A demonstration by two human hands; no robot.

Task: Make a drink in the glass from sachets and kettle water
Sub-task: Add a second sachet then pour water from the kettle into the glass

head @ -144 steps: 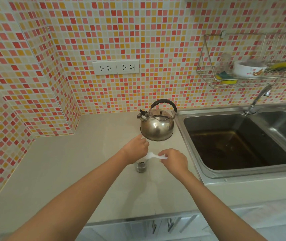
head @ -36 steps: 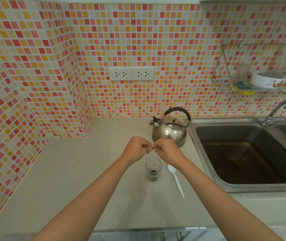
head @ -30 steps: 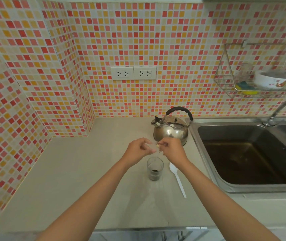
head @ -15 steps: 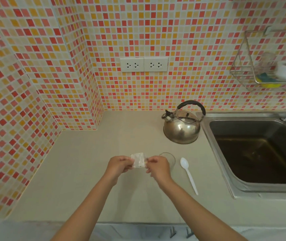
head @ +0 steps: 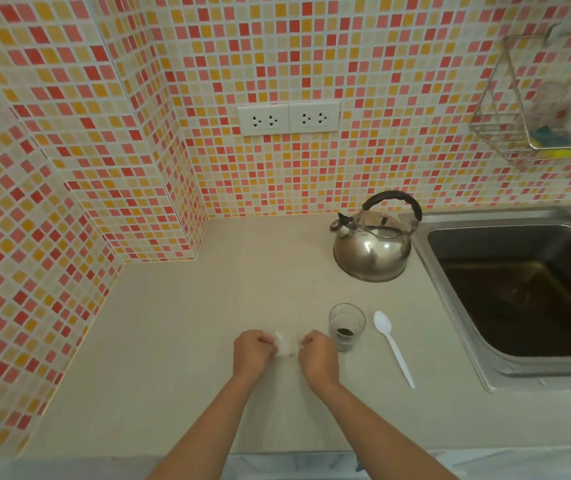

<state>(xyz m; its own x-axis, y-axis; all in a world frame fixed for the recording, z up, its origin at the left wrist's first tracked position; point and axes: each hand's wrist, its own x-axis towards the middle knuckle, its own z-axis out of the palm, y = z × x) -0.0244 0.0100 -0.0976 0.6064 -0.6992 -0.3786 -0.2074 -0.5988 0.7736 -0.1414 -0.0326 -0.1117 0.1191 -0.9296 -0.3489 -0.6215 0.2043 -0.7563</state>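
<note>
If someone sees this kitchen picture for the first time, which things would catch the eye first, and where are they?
The wall of red, orange and pink mosaic tiles dominates the whole background. On the counter, a shiny steel kettle stands beside the sink. Nearer, the left hand and right hand hold a small white sachet between them, just left of a glass with dark powder and a white spoon.

No text, label, brand, number or sign can be read anywhere in this view. The small white sachet (head: 286,344), just left of the glass (head: 346,327), is too blurred to show any print — its face looks plain. The kettle (head: 372,244) behind the glass bears no legible mark, and the wall sockets (head: 288,118) above it show only pin holes.
</note>
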